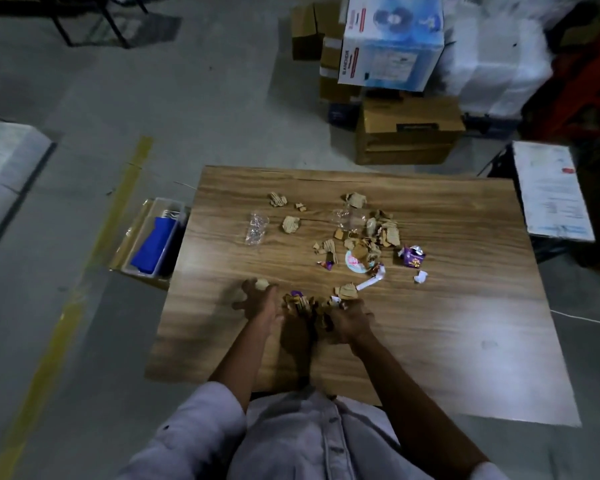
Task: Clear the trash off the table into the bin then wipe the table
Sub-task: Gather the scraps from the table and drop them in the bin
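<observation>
Torn brown cardboard scraps (378, 233), clear plastic wrap (257, 228), purple wrappers (412, 258) and a round pink-and-white lid (355, 263) lie scattered over the wooden table (447, 323). Near the front edge a small heap of scraps (300, 304) sits between my hands. My left hand (260, 304) stands edge-on against the heap's left side, fingers spread, with a crumpled brown scrap (262, 284) at its fingertips. My right hand (350, 318) curls round the right side of the heap and grips scraps. A clear bin (163, 209) holding something blue stands on the floor at the table's left edge.
Stacked cardboard boxes (406, 133) and a white-and-blue printed box (392, 39) stand on the floor behind the table. A white board with papers (551, 192) sits at the right. A yellow floor line (94, 244) runs along the left. A white cable (582, 318) lies right of the table.
</observation>
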